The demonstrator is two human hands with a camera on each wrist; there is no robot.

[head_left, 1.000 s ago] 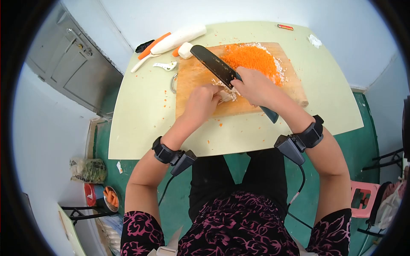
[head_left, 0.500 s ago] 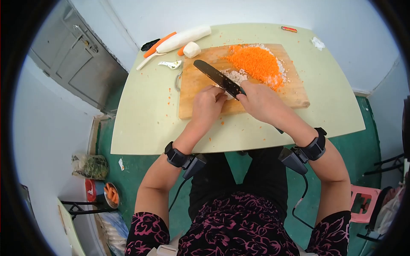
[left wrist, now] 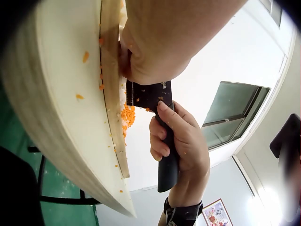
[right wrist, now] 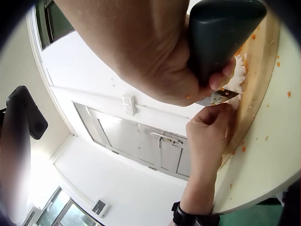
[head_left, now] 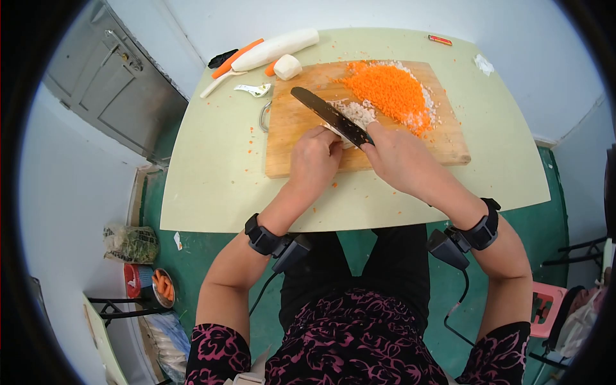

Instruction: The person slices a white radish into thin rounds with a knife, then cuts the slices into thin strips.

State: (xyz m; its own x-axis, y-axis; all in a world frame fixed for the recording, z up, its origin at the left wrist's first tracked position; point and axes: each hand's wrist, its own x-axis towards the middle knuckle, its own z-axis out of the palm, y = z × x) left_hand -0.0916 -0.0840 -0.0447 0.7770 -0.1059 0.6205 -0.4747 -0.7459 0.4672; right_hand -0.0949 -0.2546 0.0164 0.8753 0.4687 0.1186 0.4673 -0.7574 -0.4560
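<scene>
My right hand (head_left: 401, 157) grips the dark green handle (left wrist: 168, 165) of a broad kitchen knife (head_left: 327, 115), its thumb near the blade. The blade slants across the wooden cutting board (head_left: 285, 119) with its tip toward the far left. Close beside the blade, the curled fingers of my left hand (head_left: 314, 160) hold a white radish piece (head_left: 347, 144), mostly hidden by fingers and knife. Just beyond the blade lies a small heap of chopped white bits (head_left: 360, 113). A large mound of diced carrot (head_left: 388, 90) covers the board's far right, with white bits along its edge.
Behind the board's left corner are a peeled white radish (head_left: 276, 50), a carrot (head_left: 237, 58), a cut radish chunk (head_left: 287, 67) and a white spoon (head_left: 253, 90). A red lighter (head_left: 440, 40) and crumpled tissue (head_left: 484, 65) lie at the far right. Carrot crumbs dot the table (head_left: 212, 192).
The knife has come down toward the near side, next to my left fingers. My left hand has shifted slightly nearer, and the chopped white heap beyond the blade shows more.
</scene>
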